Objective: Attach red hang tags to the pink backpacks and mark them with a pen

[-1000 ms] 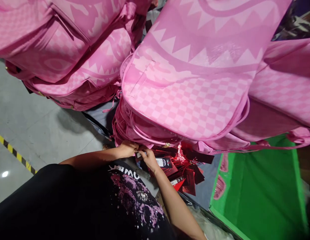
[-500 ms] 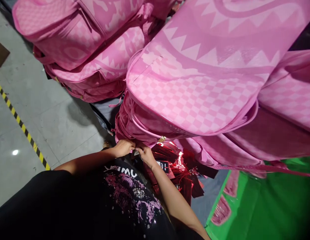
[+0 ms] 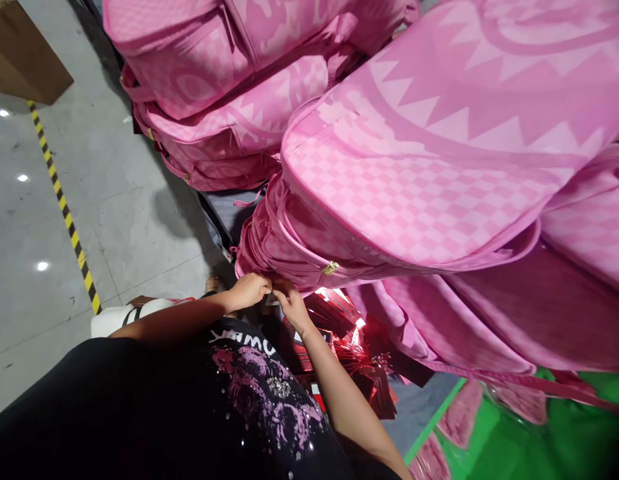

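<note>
Close together at the lower edge of the pink backpack stack, my left hand (image 3: 252,291) and my right hand (image 3: 292,308) have their fingers bent and pinched. Something small is between or under the fingertips, too dark and hidden to name. Right above them rests a large pink backpack (image 3: 409,193) with a checked and toothed pattern and a gold zipper pull (image 3: 330,268). Beside my right forearm lies a pile of shiny red hang tags (image 3: 346,333) with dark strips among them.
More pink backpacks (image 3: 189,87) are stacked at the upper left, and another pink bag (image 3: 584,233) lies at the right. Pink pieces in clear plastic (image 3: 462,413) lie on a green surface (image 3: 519,447). Striped tape (image 3: 64,207) and a brown box (image 3: 26,53) are on the floor.
The view has shifted, bringing the brown box and a white item by my left arm further into sight. Both hands stay pinched in nearly the same place below the backpack.
</note>
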Demonstrator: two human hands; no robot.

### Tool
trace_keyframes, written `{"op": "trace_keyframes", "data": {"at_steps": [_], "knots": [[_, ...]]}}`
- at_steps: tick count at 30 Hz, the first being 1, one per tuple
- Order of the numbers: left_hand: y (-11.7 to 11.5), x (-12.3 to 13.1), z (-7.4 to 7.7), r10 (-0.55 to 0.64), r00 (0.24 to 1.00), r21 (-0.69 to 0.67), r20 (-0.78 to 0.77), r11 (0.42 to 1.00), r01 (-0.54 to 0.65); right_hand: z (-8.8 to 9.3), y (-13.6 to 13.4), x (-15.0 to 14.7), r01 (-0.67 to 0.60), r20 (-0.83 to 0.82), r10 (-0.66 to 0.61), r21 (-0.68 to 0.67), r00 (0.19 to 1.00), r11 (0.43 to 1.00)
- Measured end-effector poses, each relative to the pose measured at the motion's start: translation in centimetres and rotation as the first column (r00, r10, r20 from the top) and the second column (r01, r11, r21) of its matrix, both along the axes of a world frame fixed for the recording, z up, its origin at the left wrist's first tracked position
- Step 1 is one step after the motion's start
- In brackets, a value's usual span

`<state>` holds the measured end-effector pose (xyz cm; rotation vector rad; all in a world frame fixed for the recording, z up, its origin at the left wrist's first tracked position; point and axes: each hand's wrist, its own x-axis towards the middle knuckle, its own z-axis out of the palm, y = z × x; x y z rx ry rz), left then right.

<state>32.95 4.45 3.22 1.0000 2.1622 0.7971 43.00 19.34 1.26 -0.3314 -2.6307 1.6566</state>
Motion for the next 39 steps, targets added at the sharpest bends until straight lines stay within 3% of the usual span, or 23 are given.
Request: {"op": "trace_keyframes", "data": {"at_steps": [6, 16, 21, 24, 28, 30, 33, 36, 39], "knots": [[0.2, 0.1, 0.5, 0.001, 1.0, 0.006, 0.014, 1.0, -0.001, 0.2, 0.3, 0.0, -0.014, 0.003, 0.014, 0.016, 1.0, 1.0], [0.3, 0.4, -0.6, 0.077, 0.991, 0.069, 0.106, 0.994, -0.085, 0.6, 0.6, 0.2, -0.034, -0.022, 0.034, -0.02, 0.999, 0.999], [0.2, -0.3, -1.0, 0.108, 0.981, 0.074, 0.161, 0.99, -0.122, 0.0, 0.6, 0.0, -0.007, 0.01, 0.008, -0.065, 1.0, 0.998], [0.7, 0.0, -0.1, 0.12, 0.981, 0.083, 0.151, 0.987, -0.134, 0.4, 0.4, 0.3, 0.045, -0.015, -0.046, -0.042, 0.999, 0.998], [1.7, 1.3, 1.6, 0.049, 0.997, 0.132, 0.065, 0.99, -0.057, 2.2, 0.2, 1.0, 0.11, -0.102, -0.108, 0.012, 0.989, 0.994], [2.1, 1.3, 1.0, 0.019, 1.0, 0.169, 0.007, 0.985, -0.02, 2.6, 0.4, 0.9, 0.136, -0.17, -0.127, 0.042, 0.977, 0.99], [2.6, 0.7, -1.2, 0.063, 0.994, 0.206, 0.088, 0.975, -0.081, 2.4, 0.8, 0.9, 0.198, -0.233, -0.186, 0.028, 0.954, 0.98], [2.9, 0.5, -3.0, 0.05, 0.993, 0.233, 0.11, 0.97, -0.075, 1.8, 0.8, 1.5, 0.268, -0.195, -0.275, -0.062, 0.941, 0.961], [2.9, 0.4, -3.9, 0.062, 0.994, 0.235, 0.09, 0.968, -0.082, 1.4, 0.7, 1.9, 0.281, -0.149, -0.289, -0.072, 0.946, 0.957]]}}
